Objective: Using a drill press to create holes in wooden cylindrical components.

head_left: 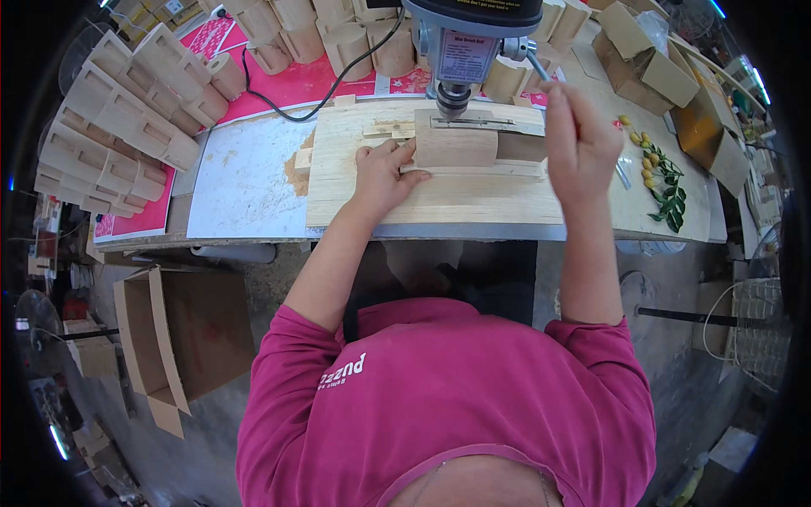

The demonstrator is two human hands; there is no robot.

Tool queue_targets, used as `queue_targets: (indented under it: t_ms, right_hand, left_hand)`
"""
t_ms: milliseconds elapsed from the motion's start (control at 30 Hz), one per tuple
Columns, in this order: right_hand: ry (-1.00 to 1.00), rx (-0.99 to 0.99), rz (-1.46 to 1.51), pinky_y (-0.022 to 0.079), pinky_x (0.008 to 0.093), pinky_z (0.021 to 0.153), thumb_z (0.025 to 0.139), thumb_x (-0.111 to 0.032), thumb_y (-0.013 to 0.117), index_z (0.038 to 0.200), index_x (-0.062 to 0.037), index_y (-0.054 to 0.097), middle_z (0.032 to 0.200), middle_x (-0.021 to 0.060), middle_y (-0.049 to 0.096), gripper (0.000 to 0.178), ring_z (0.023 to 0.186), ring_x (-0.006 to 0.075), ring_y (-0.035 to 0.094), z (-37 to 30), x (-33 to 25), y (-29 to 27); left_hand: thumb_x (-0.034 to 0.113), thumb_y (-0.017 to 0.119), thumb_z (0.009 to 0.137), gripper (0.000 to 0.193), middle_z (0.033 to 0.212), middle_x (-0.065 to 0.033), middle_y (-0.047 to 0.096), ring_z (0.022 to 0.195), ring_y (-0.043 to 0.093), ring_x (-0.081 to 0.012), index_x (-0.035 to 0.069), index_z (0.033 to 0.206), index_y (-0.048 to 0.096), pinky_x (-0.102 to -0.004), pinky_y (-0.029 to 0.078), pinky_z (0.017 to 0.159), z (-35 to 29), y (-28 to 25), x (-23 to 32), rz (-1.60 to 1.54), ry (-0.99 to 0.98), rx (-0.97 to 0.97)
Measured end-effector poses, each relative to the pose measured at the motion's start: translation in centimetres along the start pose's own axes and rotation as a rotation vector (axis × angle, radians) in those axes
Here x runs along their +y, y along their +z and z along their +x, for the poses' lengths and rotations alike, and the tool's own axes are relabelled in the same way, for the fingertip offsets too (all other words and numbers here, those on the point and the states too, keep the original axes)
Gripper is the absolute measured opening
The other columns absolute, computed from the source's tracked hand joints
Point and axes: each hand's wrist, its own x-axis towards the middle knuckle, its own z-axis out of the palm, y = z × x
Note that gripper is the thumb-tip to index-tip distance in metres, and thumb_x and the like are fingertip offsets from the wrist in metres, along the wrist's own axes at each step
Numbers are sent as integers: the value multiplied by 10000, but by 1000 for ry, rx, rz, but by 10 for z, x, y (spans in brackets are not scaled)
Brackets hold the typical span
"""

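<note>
Two bare hands, one machine. Right hand (pixel 583 139) is wrapped around the single blue-grey metal feed lever (pixel 537 63) of one blue-grey bench drill with a black top (pixel 465 55). Left hand (pixel 386 173) is against the left end of one smooth pale wooden block (pixel 456 148), fingers bent, thumb out to the side; can't tell whether it grips or only presses. Block sits under the one dark metal chuck (pixel 453 100), on one wide pale wooden board (pixel 515 207).

Rest of the counts: many pale wooden blocks with rectangular recesses (pixel 127 110) stacked at left, more pale rounded wooden blocks (pixel 346 51) along the back; overlap too much for an exact number. Two open brown cardboard boxes (pixel 629 68) at right. One sprig of green leaves (pixel 672 198), several small yellow fruits (pixel 649 174) beside it. One black cable (pixel 338 80) loops behind the board.

Surface: bench with a scuffed whitish top (pixel 245 182), pink-red printed sheets (pixel 296 89) under the stacks.

Room: grey floor (pixel 279 270), one open brown carton (pixel 207 329) down at left.
</note>
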Motion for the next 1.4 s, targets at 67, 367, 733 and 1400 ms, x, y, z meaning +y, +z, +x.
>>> queue_targets:
  t_ms: [67,367,733,1400]
  right_hand:
    - [42,69,84,383,284,483,810,-53,549,822,-10,621,591,90,520,85,501,192,500,-18,6,10]
    - [-129,118,129,378,295,501,793,0,558,930,7,601,649,82,524,144,547,190,482,-53,51,43]
    - [-53,154,-14,393,221,547,880,-241,519,877,-12,602,649,57,540,243,590,77,498,99,24,12]
    - [626,-678,265,426,232,730,711,-97,728,970,-16,624,843,-4,602,291,796,84,536,-60,106,-16]
  left_hand:
    - [344,735,631,515,754,-3,542,722,509,-180,126,1079,605,-343,284,729,1,-2,2,9,-38,-35]
    - [317,726,660,297,717,-28,521,721,490,-206,100,826,609,-336,290,739,4,-1,8,-61,-40,-3]
    - [343,727,644,512,768,-3,567,730,528,-176,151,1102,601,-349,288,737,6,1,0,-21,-26,-27]
    - [300,785,564,372,785,-14,526,807,534,-176,92,832,632,-351,299,804,-3,-15,8,-286,-71,66]
